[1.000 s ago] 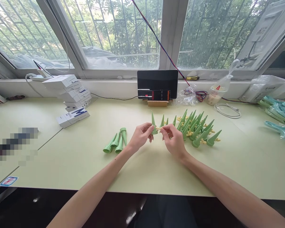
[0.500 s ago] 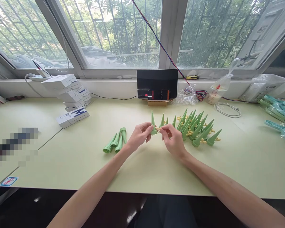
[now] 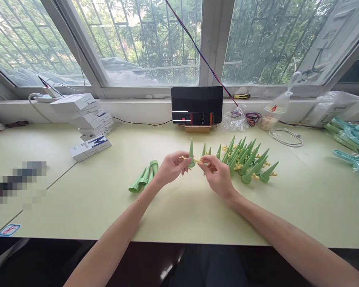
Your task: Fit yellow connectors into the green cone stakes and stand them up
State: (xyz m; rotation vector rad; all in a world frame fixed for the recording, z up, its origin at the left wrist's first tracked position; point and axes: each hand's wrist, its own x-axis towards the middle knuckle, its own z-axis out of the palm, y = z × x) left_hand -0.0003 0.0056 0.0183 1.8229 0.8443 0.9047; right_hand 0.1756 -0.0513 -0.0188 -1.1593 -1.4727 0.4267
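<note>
Between my hands a green plastic watering spike [image 3: 191,149] stands point up, its wide collar low. My left hand [image 3: 172,169] is closed on its left side, thumb across the lower part. My right hand [image 3: 218,175] pinches the outer end of a small yellow valve piece [image 3: 198,161] that meets the spike from the right. Some yellow also shows left of the spike, by my left fingers. Several green spikes [image 3: 136,184] lie to the left, partly behind my left forearm. Right of my right hand, many upright spikes with yellow pieces [image 3: 247,159] stand grouped.
A black tablet [image 3: 197,99] with a phone [image 3: 201,118] before it leans at the back. White boxes [image 3: 91,148] are stacked at left. Further right are a bagged cup [image 3: 271,117], a coiled white cable [image 3: 287,138] and wrapped teal items [image 3: 351,157].
Yellow now shows on the left side of the spike as well. My left hand has shifted slightly around the spike. The view has moved a little.
</note>
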